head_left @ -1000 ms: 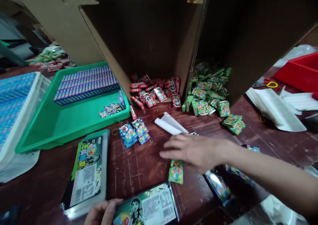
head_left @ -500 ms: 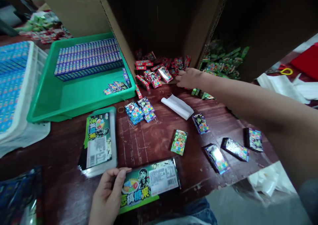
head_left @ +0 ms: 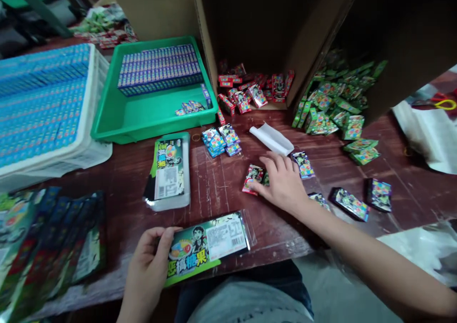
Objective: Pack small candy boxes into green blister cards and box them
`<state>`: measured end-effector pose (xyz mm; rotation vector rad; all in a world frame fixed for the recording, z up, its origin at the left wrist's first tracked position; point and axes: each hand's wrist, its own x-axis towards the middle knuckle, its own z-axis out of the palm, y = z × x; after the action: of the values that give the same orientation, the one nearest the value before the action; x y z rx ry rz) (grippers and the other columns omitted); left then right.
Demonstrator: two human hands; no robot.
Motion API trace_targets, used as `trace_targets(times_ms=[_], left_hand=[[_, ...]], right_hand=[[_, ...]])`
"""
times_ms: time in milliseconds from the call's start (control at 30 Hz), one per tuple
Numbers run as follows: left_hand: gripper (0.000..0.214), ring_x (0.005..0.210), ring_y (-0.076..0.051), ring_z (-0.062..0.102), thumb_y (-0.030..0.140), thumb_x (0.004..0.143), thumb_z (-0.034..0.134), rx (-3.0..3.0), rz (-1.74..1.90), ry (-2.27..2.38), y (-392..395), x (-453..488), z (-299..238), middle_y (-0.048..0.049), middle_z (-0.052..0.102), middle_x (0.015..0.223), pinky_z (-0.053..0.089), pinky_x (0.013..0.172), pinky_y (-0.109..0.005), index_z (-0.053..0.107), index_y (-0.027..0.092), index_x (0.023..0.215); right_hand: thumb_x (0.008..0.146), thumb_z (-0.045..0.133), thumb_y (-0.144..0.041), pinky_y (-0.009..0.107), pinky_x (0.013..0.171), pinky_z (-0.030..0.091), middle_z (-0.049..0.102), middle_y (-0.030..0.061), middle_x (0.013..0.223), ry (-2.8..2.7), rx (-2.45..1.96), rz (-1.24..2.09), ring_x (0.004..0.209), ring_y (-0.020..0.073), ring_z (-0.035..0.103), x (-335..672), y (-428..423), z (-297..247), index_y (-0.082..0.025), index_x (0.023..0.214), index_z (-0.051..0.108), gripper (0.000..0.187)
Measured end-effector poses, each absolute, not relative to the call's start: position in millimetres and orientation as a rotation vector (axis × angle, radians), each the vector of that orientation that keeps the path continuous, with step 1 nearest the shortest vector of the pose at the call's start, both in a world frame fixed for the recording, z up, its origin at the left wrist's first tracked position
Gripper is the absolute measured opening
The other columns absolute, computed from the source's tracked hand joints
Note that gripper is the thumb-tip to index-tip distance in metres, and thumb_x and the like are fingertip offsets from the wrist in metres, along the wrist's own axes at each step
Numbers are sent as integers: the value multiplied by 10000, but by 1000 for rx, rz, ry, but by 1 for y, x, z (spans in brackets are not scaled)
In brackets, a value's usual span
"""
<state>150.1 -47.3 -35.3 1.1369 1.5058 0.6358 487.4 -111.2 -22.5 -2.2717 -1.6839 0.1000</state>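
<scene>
My left hand [head_left: 152, 261] pinches the left end of a flat green-and-black candy bag [head_left: 194, 252], which has a white label, near the table's front edge. My right hand [head_left: 282, 180] has its thumb and fingers round a small red candy box [head_left: 253, 177], low over the table. A green candy box [head_left: 266, 178] shows partly beneath those fingers; most of it is hidden. Purple candy boxes [head_left: 303, 165] lie just right of the hand. Left of it stand small stacks of blue candy boxes [head_left: 213, 140] and purple ones. A pile of similar bags [head_left: 169, 173] lies beyond my left hand.
A green tray [head_left: 135, 123] holds rows of purple boxes, beside a white basket [head_left: 94, 94] of blue boxes. Cardboard cartons at the back spill red boxes [head_left: 243, 99] and green boxes [head_left: 321, 121]. White paper [head_left: 272, 139] lies mid-table. More bags [head_left: 53, 237] are fanned at left.
My right hand has come back from the red boxes at the carton to mid-table, bringing a red box beside the green one. My left hand still holds the bag. The view has shifted.
</scene>
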Motion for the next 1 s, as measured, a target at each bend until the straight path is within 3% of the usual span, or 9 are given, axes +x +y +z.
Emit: trace_targets(times_ms=[67,200,367,567,700,767,833,900,1000], left_hand=[[473,689,-161,665,614,726,806,1111,699,1509,-49,148,-34,-12,745,954,571,575,-244,599,224,896],[439,583,-127,616,575,724,817,1062,800,1553,-49,144,-33,17,721,843,544,540,-235,603,223,878],[500,508,-134,605,572,634,864,884,822,1539,-50,132,-26,61,650,653,507,498,-241,584,221,855],[524,473,-128,588,564,616,880,814,718,1455,-55,127,-17,57,643,645,492,477,-243,592,206,867],[488,507,-140,594,609,711,807,964,758,1445,-61,129,-27,45,637,657,503,497,-256,579,210,875],[471,550,-147,605,618,746,780,1053,783,1456,-62,129,-34,29,657,702,511,524,-260,577,212,873],[456,625,-150,621,605,760,780,1130,803,1474,-62,129,-39,2,693,794,518,572,-255,586,210,876],[439,688,-150,623,587,769,785,1203,835,1497,-61,127,-43,-11,701,850,511,608,-241,591,210,885],[425,686,-147,602,575,777,784,1244,866,1518,-60,125,-45,2,672,814,490,597,-229,589,217,898]], right_hand=[[869,568,-747,647,1108,321,418,237,1565,-1743,-2235,26,1410,467,362,482,-118,-32,-116,1491,443,895],[921,616,-595,591,1077,402,525,208,1461,-1957,-1927,274,1316,397,486,479,-130,-35,-161,1497,456,739],[778,788,-610,467,1092,451,565,109,1431,-2138,-1212,802,1305,288,520,473,-145,-17,-269,1489,473,849],[743,792,-655,557,1118,401,583,98,1435,-2186,-1267,763,1326,322,481,459,-144,-18,-285,1452,518,845],[693,794,-708,551,1131,408,564,132,1454,-2144,-1297,719,1370,340,464,443,-144,-30,-258,1517,414,1013],[685,777,-739,580,1181,345,441,176,1568,-2162,-1320,695,1461,368,373,438,-146,-33,-228,1604,241,1180],[672,754,-778,649,1230,187,216,202,1681,-2224,-1351,654,1546,409,192,441,-151,-32,-217,1645,53,1324],[638,750,-810,699,1224,37,57,198,1711,-2270,-1417,604,1564,443,48,452,-157,-28,-220,1648,-24,1402],[713,768,-725,710,1215,2,210,177,1690,-2276,-1531,594,1550,437,153,472,-164,-21,-257,1644,126,1224]])
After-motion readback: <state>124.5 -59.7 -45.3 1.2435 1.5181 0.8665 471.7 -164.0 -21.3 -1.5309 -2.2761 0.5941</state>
